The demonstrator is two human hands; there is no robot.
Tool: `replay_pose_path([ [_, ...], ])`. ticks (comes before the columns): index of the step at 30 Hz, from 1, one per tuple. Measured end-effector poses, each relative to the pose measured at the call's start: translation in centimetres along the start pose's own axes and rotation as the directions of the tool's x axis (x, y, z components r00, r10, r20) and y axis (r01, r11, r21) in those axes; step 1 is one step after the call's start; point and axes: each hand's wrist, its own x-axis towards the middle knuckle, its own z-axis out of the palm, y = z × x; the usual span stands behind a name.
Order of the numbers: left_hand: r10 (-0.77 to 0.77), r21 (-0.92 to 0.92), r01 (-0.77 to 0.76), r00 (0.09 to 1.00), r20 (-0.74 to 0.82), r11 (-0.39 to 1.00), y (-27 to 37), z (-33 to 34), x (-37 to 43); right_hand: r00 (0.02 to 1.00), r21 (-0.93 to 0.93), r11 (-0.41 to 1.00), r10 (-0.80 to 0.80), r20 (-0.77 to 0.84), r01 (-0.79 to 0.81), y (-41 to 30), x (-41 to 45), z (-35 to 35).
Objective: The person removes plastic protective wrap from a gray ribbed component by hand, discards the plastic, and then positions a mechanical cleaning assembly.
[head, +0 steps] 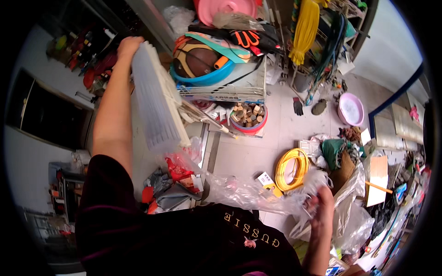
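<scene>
My left hand (129,47), arm stretched forward, grips the far end of a thick upright bundle (157,96). It looks like pale sheets or slats stacked together, with a translucent bluish side and a cream edge; the exact kind is unclear. My right hand (321,207) is blurred and closed on one end of a clear plastic bag or film (241,191). The crumpled plastic stretches across in front of my body towards the bundle's near end. Beyond it on the floor lie a coil of yellow hose or cable (292,169) and a printed card (269,183).
Ahead, a wire-sided crate (221,92) carries a blue basin (207,80) with a ball. Beside it stands a red tub (250,128) of wooden pieces. Crumpled bags and cloth (172,193) lie at left. A pink basin (351,108) and heaped plastic (352,224) are at right.
</scene>
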Motion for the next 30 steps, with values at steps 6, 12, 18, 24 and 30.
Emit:
replay_pose_path([
  [6,-0.143,-0.052,0.147,0.988,0.063,0.988,3.3,-0.2,-2.9,0.792,-0.324,0.922,0.031,0.61,0.214,-0.1,3.2,12.6],
  [12,-0.226,-0.053,0.227,0.974,0.023,0.972,6.3,-0.5,-4.0,0.385,-0.285,0.949,0.315,0.868,-0.134,1.2,1.2,21.6],
  [18,-0.248,-0.027,0.25,0.967,0.061,0.968,8.0,0.2,-4.0,0.751,-0.22,0.968,0.058,0.658,0.118,-0.1,2.1,19.2],
  [24,-0.258,-0.086,0.268,0.96,0.107,0.96,11.9,1.1,-5.4,0.786,0.32,0.888,-0.447,0.428,0.331,-1.3,3.1,19.1],
  [30,-0.109,-0.149,0.054,0.915,-0.39,0.987,14.7,2.7,-6.5,0.71,0.649,0.749,-0.385,0.589,-0.132,-3.2,7.1,19.5],
])
